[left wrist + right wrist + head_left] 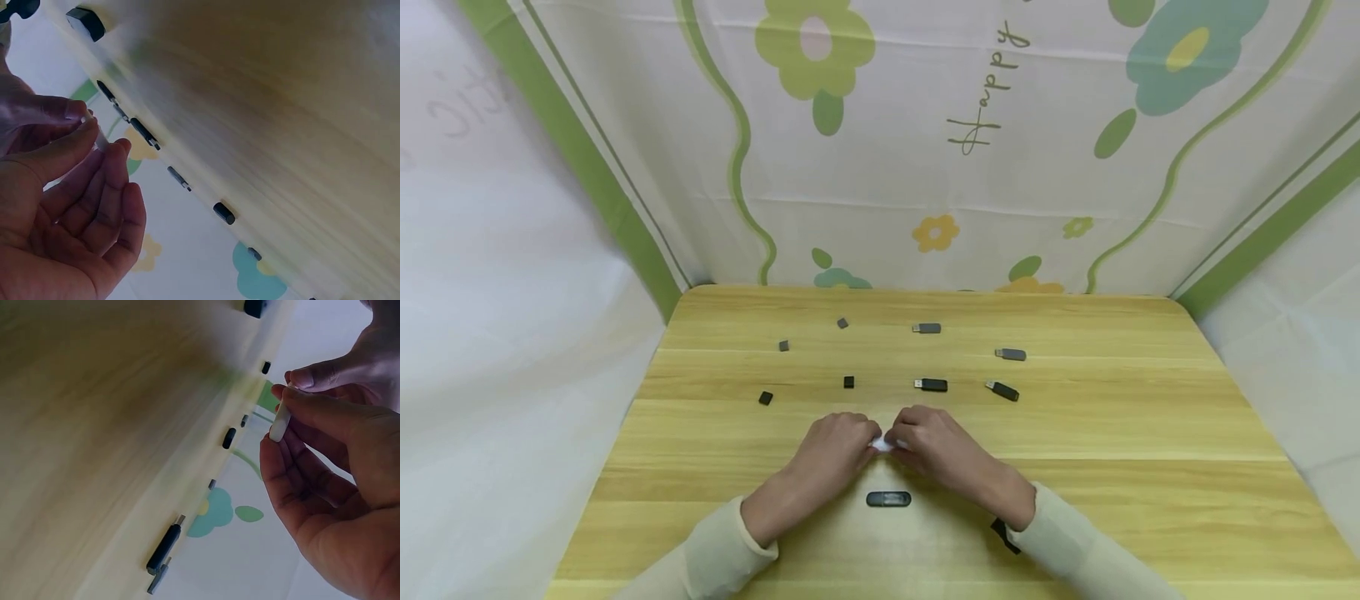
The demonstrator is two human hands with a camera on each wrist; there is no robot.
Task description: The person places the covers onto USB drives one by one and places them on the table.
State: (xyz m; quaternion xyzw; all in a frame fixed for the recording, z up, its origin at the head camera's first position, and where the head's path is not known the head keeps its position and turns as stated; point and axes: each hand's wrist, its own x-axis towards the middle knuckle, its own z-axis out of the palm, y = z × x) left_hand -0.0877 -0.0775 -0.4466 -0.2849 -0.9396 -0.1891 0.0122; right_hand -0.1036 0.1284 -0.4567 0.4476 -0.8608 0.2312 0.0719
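Close to the table's front, my left hand (835, 448) and right hand (938, 446) meet at the fingertips. Between them is a slim white USB flash drive (883, 446), mostly covered by the fingers. In the right wrist view, the right thumb and fingers pinch the white stick (281, 423) at its near end. The left hand (81, 206) pinches its other end. Both hold it raised off the wood. Nearer the body, a dark flash drive (888, 498) with its cap on lies flat on the table.
On the wooden table (1150, 500), two grey drives (927, 328) and two black drives (931, 385) lie uncapped at centre and right, plugs leftward. Two grey caps (784, 345) and two black caps (848, 382) lie to the left. A flowered cloth (887, 167) hangs behind.
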